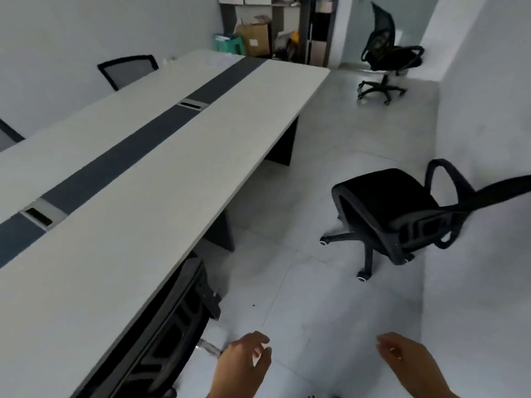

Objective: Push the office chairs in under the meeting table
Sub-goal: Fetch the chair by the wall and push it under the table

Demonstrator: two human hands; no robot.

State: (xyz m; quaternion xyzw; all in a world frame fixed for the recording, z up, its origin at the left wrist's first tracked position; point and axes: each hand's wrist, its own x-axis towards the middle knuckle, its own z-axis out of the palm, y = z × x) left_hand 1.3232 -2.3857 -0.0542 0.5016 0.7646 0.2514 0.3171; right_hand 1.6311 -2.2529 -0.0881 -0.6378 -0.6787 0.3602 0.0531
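— Three black mesh-backed office chairs on castors show on this side of the room. Where does each stand?

— One tucked chair (169,326) sits against the near edge of the long pale grey desk (138,179), its backrest tight to the desk edge and its seat hidden under the top. A second, the black swivel chair with looped armrests (393,214), stands out on the grey tiled floor (301,297), well apart from the desk and close to the white wall on the right. A third, the far black swivel chair (386,53), stands beyond the desk's end, near the doorway.

— Any on the other side?

— Two black backrests: one mesh backrest (126,68) rises above the far edge, another corner (8,133) shows at the left border.

— And the hands?

— Both are empty. The left hand (247,357) hangs loosely curled just beside the tucked chair, not touching it. The right hand (402,354) is loose too, fingers half bent, over bare floor.

— What else?

— A dark grey strip (143,145) runs down the desk's middle with two metal cable hatches. Shelves with a brown cardboard box (254,38) stand at the back.
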